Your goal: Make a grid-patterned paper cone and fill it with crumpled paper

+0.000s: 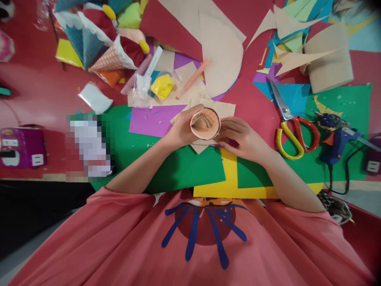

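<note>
A peach paper roll [205, 124] points its round open end up at me, with more curled paper visible inside. Whether it tapers lower down is hidden. My left hand [188, 126] wraps around its left side, closed on it. On the other side, my right hand [242, 137] has bent fingers pressed against the roll's wall and its thumb lower down. Under the roll lie tan paper pieces with zigzag edges [224, 109]. Green paper sheets [184, 159] and a purple sheet [154, 121] spread beneath my forearms.
To the right lie large scissors [290, 119] and a blue glue gun [336, 141] with a cord. Patterned paper cones [114, 57] stand at upper left, near a yellow clay packet [162, 86]. A pixelated patch [91, 149] covers something at left. Paper scraps [294, 28] crowd the back.
</note>
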The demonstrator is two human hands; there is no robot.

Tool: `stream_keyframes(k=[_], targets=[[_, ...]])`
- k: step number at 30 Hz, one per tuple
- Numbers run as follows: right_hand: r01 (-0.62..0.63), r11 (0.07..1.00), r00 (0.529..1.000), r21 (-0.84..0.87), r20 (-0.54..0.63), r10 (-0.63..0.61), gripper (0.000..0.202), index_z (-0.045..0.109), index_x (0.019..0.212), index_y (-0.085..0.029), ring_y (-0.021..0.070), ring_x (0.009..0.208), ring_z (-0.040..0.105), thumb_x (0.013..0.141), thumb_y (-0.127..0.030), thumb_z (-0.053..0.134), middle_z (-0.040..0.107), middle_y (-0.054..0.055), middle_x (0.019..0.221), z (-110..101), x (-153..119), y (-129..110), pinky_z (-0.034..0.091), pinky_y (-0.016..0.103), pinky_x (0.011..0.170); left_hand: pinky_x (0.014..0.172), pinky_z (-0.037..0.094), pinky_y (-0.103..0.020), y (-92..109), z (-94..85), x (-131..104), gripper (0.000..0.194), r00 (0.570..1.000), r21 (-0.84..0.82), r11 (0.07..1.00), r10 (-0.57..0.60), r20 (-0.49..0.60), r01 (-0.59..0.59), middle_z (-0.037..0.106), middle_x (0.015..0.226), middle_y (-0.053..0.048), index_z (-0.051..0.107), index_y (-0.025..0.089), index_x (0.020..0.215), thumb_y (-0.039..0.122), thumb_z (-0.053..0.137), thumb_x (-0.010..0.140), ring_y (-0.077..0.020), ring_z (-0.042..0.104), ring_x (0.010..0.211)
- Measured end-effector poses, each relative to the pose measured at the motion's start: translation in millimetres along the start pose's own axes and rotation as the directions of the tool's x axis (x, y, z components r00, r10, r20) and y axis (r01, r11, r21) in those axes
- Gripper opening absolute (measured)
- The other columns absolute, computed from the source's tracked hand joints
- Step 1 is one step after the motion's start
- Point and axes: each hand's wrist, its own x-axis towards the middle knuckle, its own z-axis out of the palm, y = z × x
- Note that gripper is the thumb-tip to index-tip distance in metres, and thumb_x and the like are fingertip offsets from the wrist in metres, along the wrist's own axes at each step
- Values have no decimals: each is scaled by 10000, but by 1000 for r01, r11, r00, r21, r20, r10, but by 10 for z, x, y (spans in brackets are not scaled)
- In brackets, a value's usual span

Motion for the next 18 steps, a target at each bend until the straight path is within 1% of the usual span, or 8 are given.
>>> stream_keyframes(k=[6, 10, 14, 16, 18], targets=[[-34, 999, 999, 13, 24, 34, 152, 669, 953, -211, 259, 1184, 598, 905, -271, 538, 686, 91, 1165, -10, 11, -11, 490, 506, 1020, 628, 474, -268, -8, 5, -2, 390, 998, -19, 998, -60, 22, 60, 622, 798, -13, 567, 170, 865, 463, 773, 709, -133, 579, 715], [-23, 1000, 1000, 16, 17, 23, 160, 676, 946, -211, 258, 1164, 611, 910, -275, 533, 692, 91, 1150, -4, 12, -3, 503, 504, 1002, 645, 488, -281, -19, -3, -12, 394, 996, 29, 996, -88, 23, 87, 617, 802, -22, 568, 165, 860, 478, 760, 716, -141, 584, 724], [7, 1000, 1000, 3, -16, -7, 168, 677, 932, -200, 259, 1139, 625, 917, -263, 522, 706, 97, 1117, 10, 13, 11, 519, 494, 980, 666, 494, -301, -42, -5, -19, 375, 996, 62, 995, -80, 24, 79, 600, 800, -15, 559, 172, 858, 469, 747, 729, -146, 585, 720], [-15, 1000, 1000, 0, -24, 15, 178, 675, 932, -201, 261, 1134, 628, 922, -260, 508, 707, 97, 1114, 12, 12, 11, 520, 499, 969, 647, 489, -291, -45, -4, -15, 350, 998, 61, 996, -62, 15, 61, 591, 787, -5, 556, 178, 858, 447, 744, 735, -139, 579, 705], [-59, 998, 998, 6, -31, 59, 186, 670, 949, -211, 261, 1133, 629, 928, -266, 493, 704, 96, 1121, 7, 12, 4, 515, 506, 969, 636, 488, -283, -37, -2, -5, 340, 1000, 59, 998, -20, 8, 19, 596, 791, -1, 561, 187, 869, 424, 757, 723, -134, 581, 705]])
